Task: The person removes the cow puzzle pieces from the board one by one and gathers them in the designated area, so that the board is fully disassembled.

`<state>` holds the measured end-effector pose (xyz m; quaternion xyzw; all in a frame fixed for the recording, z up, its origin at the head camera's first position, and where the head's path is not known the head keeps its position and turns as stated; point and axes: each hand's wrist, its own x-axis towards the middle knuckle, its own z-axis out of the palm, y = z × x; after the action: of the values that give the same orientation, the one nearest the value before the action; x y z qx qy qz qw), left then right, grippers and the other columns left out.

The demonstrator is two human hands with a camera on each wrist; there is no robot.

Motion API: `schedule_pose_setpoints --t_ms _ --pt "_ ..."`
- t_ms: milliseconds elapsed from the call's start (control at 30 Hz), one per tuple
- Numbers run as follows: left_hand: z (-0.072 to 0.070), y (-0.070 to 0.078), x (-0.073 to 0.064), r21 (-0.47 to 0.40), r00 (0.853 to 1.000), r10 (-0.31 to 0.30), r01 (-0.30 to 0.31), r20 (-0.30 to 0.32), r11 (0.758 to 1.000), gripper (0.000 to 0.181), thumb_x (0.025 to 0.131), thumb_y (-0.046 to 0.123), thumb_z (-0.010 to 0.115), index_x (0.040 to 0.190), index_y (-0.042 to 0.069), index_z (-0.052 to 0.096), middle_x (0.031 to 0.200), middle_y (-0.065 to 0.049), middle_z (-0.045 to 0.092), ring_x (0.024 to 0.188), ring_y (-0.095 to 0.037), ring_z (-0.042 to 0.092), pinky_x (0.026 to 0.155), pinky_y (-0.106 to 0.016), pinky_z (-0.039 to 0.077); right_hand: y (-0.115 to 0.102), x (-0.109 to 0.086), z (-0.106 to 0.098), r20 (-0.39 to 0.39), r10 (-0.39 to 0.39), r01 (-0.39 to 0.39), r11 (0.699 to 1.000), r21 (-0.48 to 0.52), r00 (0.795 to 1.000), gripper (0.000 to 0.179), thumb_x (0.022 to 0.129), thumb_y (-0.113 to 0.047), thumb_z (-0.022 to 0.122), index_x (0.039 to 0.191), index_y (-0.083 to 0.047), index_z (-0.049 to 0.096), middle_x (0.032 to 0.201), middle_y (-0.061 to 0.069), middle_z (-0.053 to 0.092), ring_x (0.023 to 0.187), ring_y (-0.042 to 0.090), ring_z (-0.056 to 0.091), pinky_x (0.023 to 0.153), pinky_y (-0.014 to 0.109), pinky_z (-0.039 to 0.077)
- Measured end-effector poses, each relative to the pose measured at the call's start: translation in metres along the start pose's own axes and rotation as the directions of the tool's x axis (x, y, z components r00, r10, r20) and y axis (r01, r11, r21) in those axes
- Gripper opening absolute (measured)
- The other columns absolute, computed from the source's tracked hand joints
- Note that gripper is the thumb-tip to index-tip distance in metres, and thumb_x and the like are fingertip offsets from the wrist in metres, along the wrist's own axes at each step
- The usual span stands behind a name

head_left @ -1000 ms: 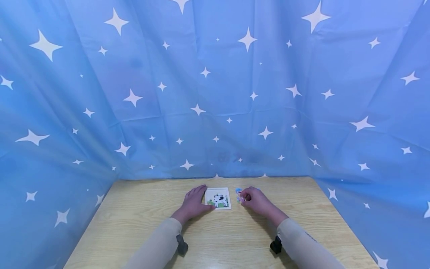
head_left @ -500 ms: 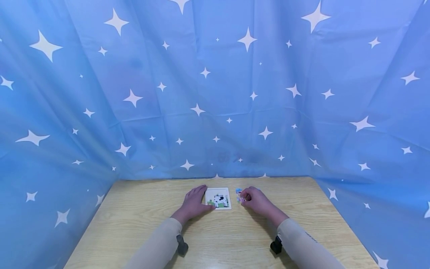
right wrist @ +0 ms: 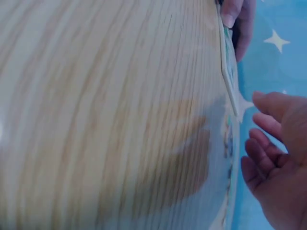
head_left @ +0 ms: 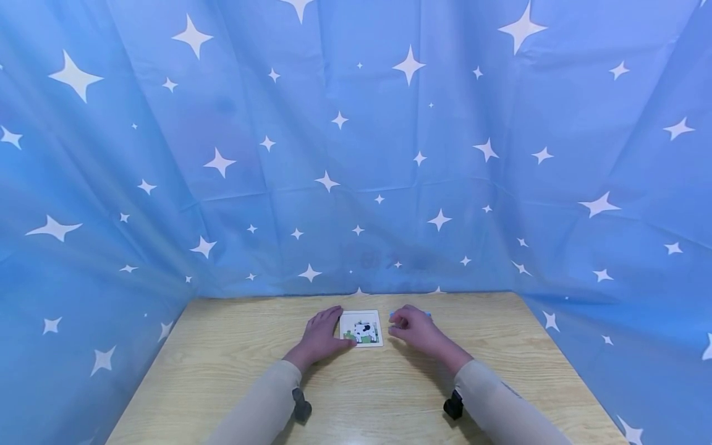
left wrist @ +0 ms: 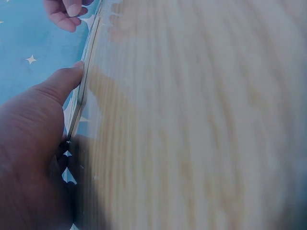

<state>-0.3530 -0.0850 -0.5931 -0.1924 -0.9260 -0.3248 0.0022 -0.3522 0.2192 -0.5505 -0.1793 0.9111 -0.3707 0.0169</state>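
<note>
A square picture puzzle board (head_left: 348,319) with a pale rim and a black-and-white cow lies on the table. My left hand (head_left: 321,332) holds its left side, with the thumb on the near edge and the fingers by the far left corner. In the left wrist view the thumb (left wrist: 62,81) touches the board's edge. Just right of the board hovers my right hand (head_left: 417,329), over small colourful puzzle pieces (head_left: 392,314) that it mostly hides. In the right wrist view its thumb (right wrist: 271,103) and loosely bent fingers stand apart, with nothing visible between them.
The wooden table (head_left: 356,395) ends at a blue curtain (head_left: 356,185) with white stars behind and at both sides. Several pieces (right wrist: 228,139) lie in a row along the table in the right wrist view. Black wrist devices (head_left: 301,406) sit on both sleeves.
My right hand has come up off the pieces and shifted slightly left toward the board, its thumb and fingers now apart. My left hand and the board have stayed put.
</note>
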Motion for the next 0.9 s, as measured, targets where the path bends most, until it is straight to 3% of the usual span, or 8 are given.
schedule_pose_setpoints --t_ms 133,600,733,900 --pt "-0.002 0.003 0.001 0.009 0.999 -0.030 0.030 0.029 1.000 0.100 0.094 0.052 0.084 0.169 0.002 0.041 0.176 -0.015 0.039 0.163 -0.041 0.032 0.132 -0.063 0.021 -0.007 0.003 0.003 0.008 -0.022 0.022 1.000 -0.010 1.000 0.015 0.102 -0.013 0.081 0.115 -0.007 0.079 0.108 0.000 0.067 0.096 0.014 0.063 0.085 0.037 0.059" --pt "-0.002 0.000 0.002 0.024 0.999 -0.021 0.020 0.029 1.000 0.099 0.095 0.055 0.082 0.169 0.003 0.042 0.175 -0.015 0.039 0.162 -0.043 0.033 0.131 -0.065 0.022 -0.029 0.018 0.017 0.118 -0.087 0.086 0.996 0.012 0.989 0.022 0.105 -0.015 0.077 0.124 -0.004 0.074 0.115 0.005 0.066 0.102 0.019 0.065 0.088 0.040 0.060" --pt "-0.002 0.000 0.002 0.029 0.999 -0.019 0.018 0.029 0.999 0.099 0.095 0.056 0.082 0.169 0.003 0.042 0.175 -0.014 0.040 0.162 -0.043 0.033 0.131 -0.065 0.023 -0.036 0.024 0.021 0.146 -0.091 0.092 0.996 0.002 0.985 0.028 0.105 -0.014 0.078 0.130 -0.002 0.073 0.120 0.009 0.065 0.105 0.019 0.066 0.091 0.043 0.061" --pt "0.000 -0.001 0.003 0.036 0.999 -0.026 0.025 0.032 0.999 0.099 0.096 0.056 0.081 0.169 0.004 0.042 0.175 -0.013 0.040 0.162 -0.042 0.033 0.131 -0.065 0.024 -0.043 0.031 0.027 0.183 -0.114 0.123 0.992 -0.039 0.976 0.039 0.103 -0.014 0.080 0.138 0.001 0.069 0.124 0.012 0.063 0.099 0.017 0.065 0.085 0.039 0.061"
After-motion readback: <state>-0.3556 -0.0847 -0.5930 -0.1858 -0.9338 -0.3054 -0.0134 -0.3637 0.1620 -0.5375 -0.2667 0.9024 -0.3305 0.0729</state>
